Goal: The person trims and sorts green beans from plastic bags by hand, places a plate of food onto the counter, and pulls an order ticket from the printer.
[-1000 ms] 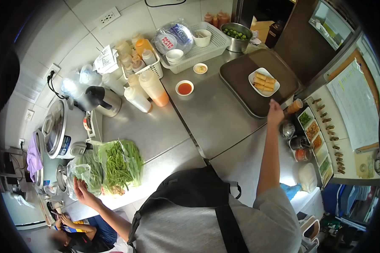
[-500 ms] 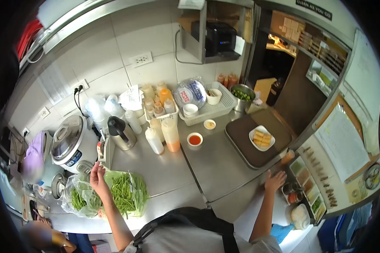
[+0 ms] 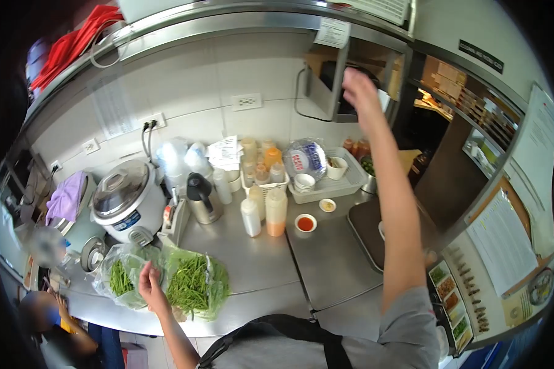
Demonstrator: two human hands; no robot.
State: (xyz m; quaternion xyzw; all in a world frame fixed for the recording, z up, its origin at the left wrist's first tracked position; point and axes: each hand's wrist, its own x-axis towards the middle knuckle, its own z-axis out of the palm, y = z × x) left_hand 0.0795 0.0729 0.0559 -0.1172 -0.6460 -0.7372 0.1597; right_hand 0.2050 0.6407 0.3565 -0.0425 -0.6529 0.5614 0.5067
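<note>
The right hand (image 3: 360,90) is raised in front of a black machine (image 3: 327,75); the left hand (image 3: 151,286), fingers bent, is near bagged greens (image 3: 192,284) on the worktop (image 3: 252,265). Neither grip's state can be determined.

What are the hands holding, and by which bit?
Nothing that I can see. The left hand, loosely curled in front of the bagged greens, looks empty. The raised right hand looks empty too, though it's blurred.

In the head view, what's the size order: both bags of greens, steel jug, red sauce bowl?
Left bag of greens and right bag of greens, too alike to rank
Steel jug
Red sauce bowl
</note>
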